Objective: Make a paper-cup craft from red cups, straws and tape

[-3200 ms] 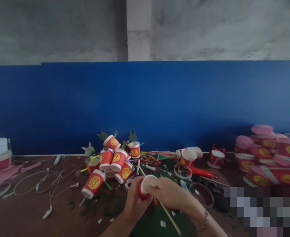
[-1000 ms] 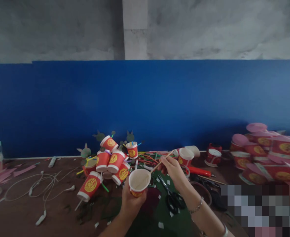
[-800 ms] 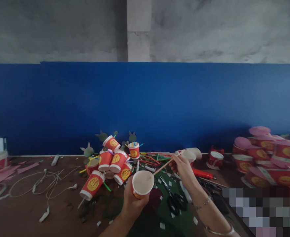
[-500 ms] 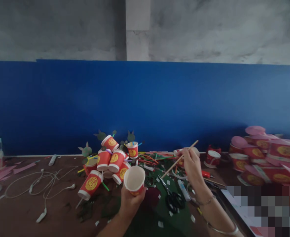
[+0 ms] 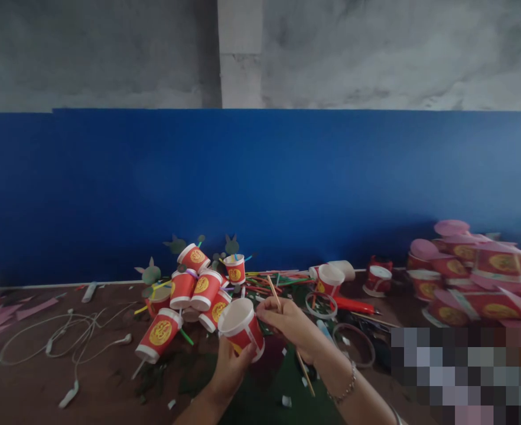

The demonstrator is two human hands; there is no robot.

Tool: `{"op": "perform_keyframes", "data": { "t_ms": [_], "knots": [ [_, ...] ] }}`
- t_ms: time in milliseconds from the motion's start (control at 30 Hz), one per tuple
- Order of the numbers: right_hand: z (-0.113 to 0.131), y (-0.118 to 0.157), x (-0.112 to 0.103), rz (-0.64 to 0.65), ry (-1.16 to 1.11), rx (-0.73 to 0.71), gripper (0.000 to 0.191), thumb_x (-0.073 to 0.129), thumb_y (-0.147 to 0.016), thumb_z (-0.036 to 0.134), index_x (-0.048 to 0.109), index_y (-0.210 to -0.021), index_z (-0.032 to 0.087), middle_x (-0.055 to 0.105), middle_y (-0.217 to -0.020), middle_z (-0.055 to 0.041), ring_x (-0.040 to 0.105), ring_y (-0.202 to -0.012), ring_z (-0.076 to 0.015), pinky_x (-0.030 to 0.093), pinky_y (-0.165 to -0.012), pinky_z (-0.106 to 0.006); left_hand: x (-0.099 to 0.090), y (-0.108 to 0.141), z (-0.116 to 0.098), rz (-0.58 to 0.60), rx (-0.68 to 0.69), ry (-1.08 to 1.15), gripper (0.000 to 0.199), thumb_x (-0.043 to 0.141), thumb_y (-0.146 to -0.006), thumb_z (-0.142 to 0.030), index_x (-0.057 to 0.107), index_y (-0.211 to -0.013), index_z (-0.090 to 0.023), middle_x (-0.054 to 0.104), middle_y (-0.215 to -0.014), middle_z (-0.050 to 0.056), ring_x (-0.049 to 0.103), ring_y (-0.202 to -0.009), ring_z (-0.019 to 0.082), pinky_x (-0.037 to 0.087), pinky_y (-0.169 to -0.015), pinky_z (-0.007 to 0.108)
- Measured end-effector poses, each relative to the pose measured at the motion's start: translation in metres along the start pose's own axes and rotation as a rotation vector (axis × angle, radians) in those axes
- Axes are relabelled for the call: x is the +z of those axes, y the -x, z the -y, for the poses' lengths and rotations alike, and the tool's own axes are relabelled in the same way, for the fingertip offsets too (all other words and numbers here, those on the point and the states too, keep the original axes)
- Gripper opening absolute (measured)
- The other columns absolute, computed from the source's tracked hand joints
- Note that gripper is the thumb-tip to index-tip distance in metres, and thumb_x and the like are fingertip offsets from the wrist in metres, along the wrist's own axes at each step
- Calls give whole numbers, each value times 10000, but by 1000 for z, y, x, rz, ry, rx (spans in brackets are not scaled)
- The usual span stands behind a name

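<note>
My left hand (image 5: 233,369) is wrapped round a red and white paper cup (image 5: 243,330), its open mouth tilted up toward me. Close to the cup's right side, my right hand (image 5: 289,324) pinches a thin wooden stick (image 5: 305,375). One end of the stick rises above my fingers and the rest slants down past my palm. Whether the stick or fingers touch the cup I cannot tell. Just left of the held cup lies a pile of similar cups (image 5: 183,288) with yellow emblems. Scissors are mostly hidden beneath my right hand and wrist.
White earphones (image 5: 72,392) with a tangled cord lie on the left. Behind my hands are colored sticks (image 5: 264,283), a tape roll (image 5: 353,345), a red-handled tool (image 5: 355,305) and another cup (image 5: 330,278). Cups with pink paper (image 5: 473,271) are heaped at right. A blue panel (image 5: 260,189) stands behind.
My right hand has moved left and down with the stick, from near the back cups to beside the held cup. The held cup has turned, showing more of its side.
</note>
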State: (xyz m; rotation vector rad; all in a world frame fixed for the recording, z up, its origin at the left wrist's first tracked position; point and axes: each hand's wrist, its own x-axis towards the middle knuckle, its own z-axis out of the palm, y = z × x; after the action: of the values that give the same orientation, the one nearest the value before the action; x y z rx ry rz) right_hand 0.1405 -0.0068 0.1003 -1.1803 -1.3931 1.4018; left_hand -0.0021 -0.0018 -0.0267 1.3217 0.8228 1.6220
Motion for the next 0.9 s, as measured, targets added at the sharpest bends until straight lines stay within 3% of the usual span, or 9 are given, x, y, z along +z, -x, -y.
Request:
{"op": "perform_keyframes", "data": {
  "t_ms": [167,333,500,667,800,900],
  "knots": [
    [-4,-5,-1,-36,52,-56,207,662,-625,314,613,-688,123,544,-538,23,421,-495,-60,300,-481,-190,-4,-2,10,17,-6,19,571,716,-680,-564,647,-1046,-132,671,-994,133,616,-944,277,484,-872,362],
    [-7,-5,-7,-26,264,-198,164,607,-700,281,628,-675,120,519,-521,27,408,-484,-61,287,-464,-187,-3,0,7,8,-32,2,632,738,-637,-581,630,-1065,-128,663,-981,133,612,-931,277,480,-883,376],
    [-5,-4,-12,21,278,-159,146,598,-716,269,628,-694,128,473,-504,44,369,-468,-52,265,-457,-188,4,4,-1,-57,-50,29,663,736,-613,-623,623,-1045,-135,656,-995,122,613,-930,272,486,-861,369],
    [-4,-3,-14,19,315,-172,118,605,-689,250,632,-683,135,482,-490,47,378,-462,-56,252,-456,-189,2,3,-2,5,-44,-15,663,737,-598,-636,627,-1006,-126,660,-1020,149,611,-956,283,479,-874,376],
    [-6,-3,-15,33,353,-175,82,564,-672,209,597,-657,136,452,-472,57,355,-449,-49,229,-451,-185,5,6,-8,10,-63,28,690,743,-597,-640,614,-1045,-132,674,-922,117,617,-858,240,493,-809,343],
    [-4,-3,-14,54,261,-128,75,555,-643,197,581,-632,128,447,-483,55,344,-462,-39,229,-457,-179,8,10,-10,4,-131,78,685,761,-570,-642,611,-1011,-140,670,-845,94,619,-807,228,503,-765,336]
  ]
}}
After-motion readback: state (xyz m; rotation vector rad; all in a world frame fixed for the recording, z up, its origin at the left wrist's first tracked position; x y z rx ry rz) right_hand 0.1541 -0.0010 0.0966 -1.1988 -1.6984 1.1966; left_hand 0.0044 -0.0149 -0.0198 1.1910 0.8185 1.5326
